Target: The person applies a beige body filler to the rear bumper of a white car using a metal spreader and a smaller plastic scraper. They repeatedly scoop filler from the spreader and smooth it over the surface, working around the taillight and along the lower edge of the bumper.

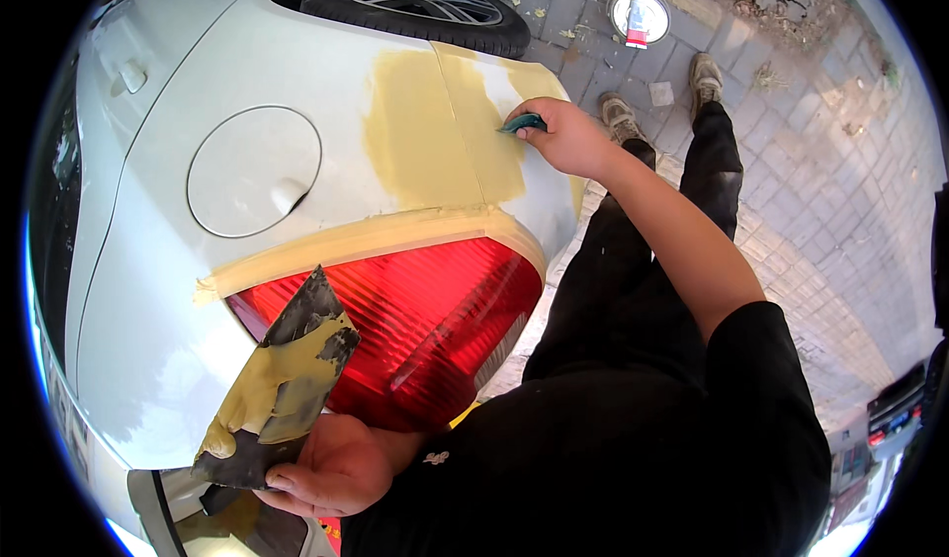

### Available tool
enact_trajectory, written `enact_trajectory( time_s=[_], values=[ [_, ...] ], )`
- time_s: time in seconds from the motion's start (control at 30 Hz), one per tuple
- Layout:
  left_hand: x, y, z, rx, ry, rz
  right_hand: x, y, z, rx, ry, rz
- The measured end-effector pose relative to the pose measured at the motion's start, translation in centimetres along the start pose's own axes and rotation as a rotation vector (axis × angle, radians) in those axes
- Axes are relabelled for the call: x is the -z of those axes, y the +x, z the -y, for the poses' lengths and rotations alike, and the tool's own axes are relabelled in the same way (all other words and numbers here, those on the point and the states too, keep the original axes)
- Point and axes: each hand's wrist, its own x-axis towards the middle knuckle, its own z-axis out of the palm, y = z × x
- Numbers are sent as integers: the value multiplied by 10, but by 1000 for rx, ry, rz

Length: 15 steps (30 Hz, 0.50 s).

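My right hand grips a small teal spreader against yellow filler spread on a white car's rear side panel. The filler covers a patch either side of a panel seam. My left hand, low in the picture, holds a dark flat board smeared with more yellow filler. Masking tape runs along the edge of the red tail light, just above the board. A round fuel flap lies left of the filled area.
The car's tyre is at the top. A round tin with a tube on it sits on paving. My legs and shoes stand right of the bumper. A dark vehicle shows at the far right.
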Motion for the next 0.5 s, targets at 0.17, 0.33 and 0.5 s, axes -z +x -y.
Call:
enact_trajectory(
  time_s=[0.17, 0.33, 0.5],
  values=[
    [-13, -14, -3, 34, 44, -159, 1, -47, -7, 23, 91, 126],
    [-9, -11, 3, 183, -53, -12, 48, -112, -19, -168, 314, 6],
    [-15, -3, -4, 324, 34, 197, 86, -217, -26, -191, 750, -388]
  ],
)
